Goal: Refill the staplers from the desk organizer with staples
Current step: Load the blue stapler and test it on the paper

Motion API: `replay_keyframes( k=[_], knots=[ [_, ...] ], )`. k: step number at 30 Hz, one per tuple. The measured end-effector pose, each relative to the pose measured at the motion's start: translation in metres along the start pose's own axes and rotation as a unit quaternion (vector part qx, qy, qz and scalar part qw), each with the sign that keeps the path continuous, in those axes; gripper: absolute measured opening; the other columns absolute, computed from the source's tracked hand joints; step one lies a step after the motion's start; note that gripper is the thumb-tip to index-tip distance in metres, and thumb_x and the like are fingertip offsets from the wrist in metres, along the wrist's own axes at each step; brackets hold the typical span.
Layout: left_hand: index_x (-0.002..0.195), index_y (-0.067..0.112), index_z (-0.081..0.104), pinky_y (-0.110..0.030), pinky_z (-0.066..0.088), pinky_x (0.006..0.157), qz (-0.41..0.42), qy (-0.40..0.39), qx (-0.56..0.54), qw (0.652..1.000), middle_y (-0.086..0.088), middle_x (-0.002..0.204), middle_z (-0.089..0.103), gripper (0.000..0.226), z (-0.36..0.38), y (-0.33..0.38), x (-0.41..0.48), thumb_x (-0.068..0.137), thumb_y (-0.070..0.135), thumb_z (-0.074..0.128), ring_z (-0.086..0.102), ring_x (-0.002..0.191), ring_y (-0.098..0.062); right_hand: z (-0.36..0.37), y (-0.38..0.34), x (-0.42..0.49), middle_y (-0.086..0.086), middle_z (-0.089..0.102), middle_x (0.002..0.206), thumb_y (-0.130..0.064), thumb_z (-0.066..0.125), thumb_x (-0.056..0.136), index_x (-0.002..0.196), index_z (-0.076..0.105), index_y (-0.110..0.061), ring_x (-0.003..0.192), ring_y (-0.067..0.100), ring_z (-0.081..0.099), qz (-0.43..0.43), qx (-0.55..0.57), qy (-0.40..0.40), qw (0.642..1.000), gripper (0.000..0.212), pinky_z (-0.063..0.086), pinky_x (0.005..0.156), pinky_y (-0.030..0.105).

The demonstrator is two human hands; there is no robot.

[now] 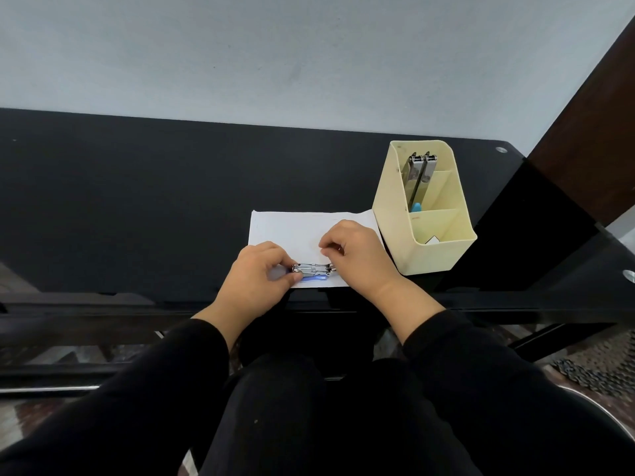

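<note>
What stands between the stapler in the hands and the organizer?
Nothing visible does. The left hand and right hand hold the stapler on the paper; the organizer stands just to its right, open on top, with a second stapler in its back compartment.

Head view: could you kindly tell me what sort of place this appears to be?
Probably an office or home-study desk: a black glass-topped desk against a plain wall, a cream desk organizer holding an upright stapler, and an open blue stapler on white paper.

Black long sleeves (pixel 144 383), black trousers (pixel 275 413)
</note>
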State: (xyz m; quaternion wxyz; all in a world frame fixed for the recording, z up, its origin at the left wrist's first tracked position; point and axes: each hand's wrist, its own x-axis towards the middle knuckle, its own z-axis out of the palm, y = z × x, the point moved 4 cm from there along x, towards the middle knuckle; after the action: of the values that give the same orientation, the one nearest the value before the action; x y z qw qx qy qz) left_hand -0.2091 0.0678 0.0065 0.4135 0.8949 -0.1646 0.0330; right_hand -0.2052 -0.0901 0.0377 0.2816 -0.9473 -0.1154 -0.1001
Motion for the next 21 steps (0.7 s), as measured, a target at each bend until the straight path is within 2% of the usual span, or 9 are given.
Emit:
replay_keyframes(
  k=[4,7,9,12,14,17,21],
  knots=[
    [0.071,0.025,0.058,-0.022,0.032,0.080,-0.006,-0.004,0.003,1.000,0.008,0.089,0.060,0.017,0.000,-0.001,0.000,0.076,0.018,0.072,0.046,0.097,-0.015,-0.004,0.000,-0.001,0.006,0.063,0.096,-0.007,0.059,0.084,0.093,0.069,-0.005,0.080,0.010,0.052,-0.001,0.009,0.009,1.000,0.014,0.042,0.077,0.016],
    [0.069,0.027,0.057,-0.025,0.034,0.081,-0.005,-0.003,-0.004,1.000,0.008,0.087,0.060,0.019,0.000,0.000,0.000,0.075,0.018,0.072,0.048,0.097,-0.017,-0.003,-0.004,-0.002,0.010,0.063,0.100,-0.003,0.052,0.087,0.095,0.067,-0.002,0.092,0.018,0.055,-0.035,-0.032,-0.016,0.999,0.017,0.037,0.080,0.016],
    [0.067,0.029,0.055,-0.026,0.036,0.082,-0.005,-0.002,-0.007,1.000,0.009,0.087,0.060,0.022,0.001,-0.001,0.000,0.075,0.018,0.072,0.048,0.097,-0.018,0.002,-0.006,-0.004,0.011,0.060,0.101,0.001,0.049,0.087,0.096,0.064,-0.002,0.095,0.022,0.053,-0.059,-0.065,-0.041,0.995,0.017,0.039,0.081,0.021],
    [0.068,0.028,0.057,-0.026,0.037,0.080,-0.001,0.004,-0.005,1.000,0.009,0.086,0.060,0.020,0.001,-0.001,0.001,0.075,0.018,0.072,0.049,0.095,-0.017,0.008,-0.012,-0.007,0.008,0.060,0.100,0.003,0.051,0.085,0.096,0.062,-0.005,0.095,0.020,0.051,-0.091,-0.077,-0.030,0.992,0.017,0.039,0.081,0.023],
    [0.068,0.026,0.058,-0.029,0.040,0.080,0.003,0.005,-0.010,1.000,0.008,0.084,0.060,0.018,0.001,-0.001,0.001,0.074,0.017,0.073,0.051,0.093,-0.018,0.009,-0.016,-0.008,0.002,0.063,0.091,-0.001,0.057,0.082,0.088,0.064,-0.008,0.088,0.013,0.053,-0.074,-0.002,-0.010,0.997,0.012,0.037,0.076,0.015],
    [0.070,0.022,0.062,-0.032,0.042,0.081,0.003,0.005,-0.015,1.000,0.007,0.084,0.060,0.012,0.002,-0.002,0.001,0.074,0.018,0.073,0.052,0.092,-0.019,0.011,-0.013,-0.010,-0.013,0.060,0.078,-0.002,0.066,0.075,0.078,0.065,-0.015,0.079,-0.002,0.054,0.009,0.154,-0.018,0.988,0.013,0.036,0.071,0.001],
    [0.071,0.023,0.062,-0.013,0.032,0.073,0.004,0.017,-0.001,1.000,0.013,0.082,0.058,0.011,0.002,-0.003,0.001,0.074,0.021,0.073,0.045,0.089,-0.011,0.016,-0.007,-0.012,-0.013,0.060,0.077,-0.003,0.070,0.073,0.075,0.064,-0.018,0.078,-0.004,0.054,0.056,0.193,-0.042,0.979,0.016,0.035,0.069,-0.003]
  ],
)
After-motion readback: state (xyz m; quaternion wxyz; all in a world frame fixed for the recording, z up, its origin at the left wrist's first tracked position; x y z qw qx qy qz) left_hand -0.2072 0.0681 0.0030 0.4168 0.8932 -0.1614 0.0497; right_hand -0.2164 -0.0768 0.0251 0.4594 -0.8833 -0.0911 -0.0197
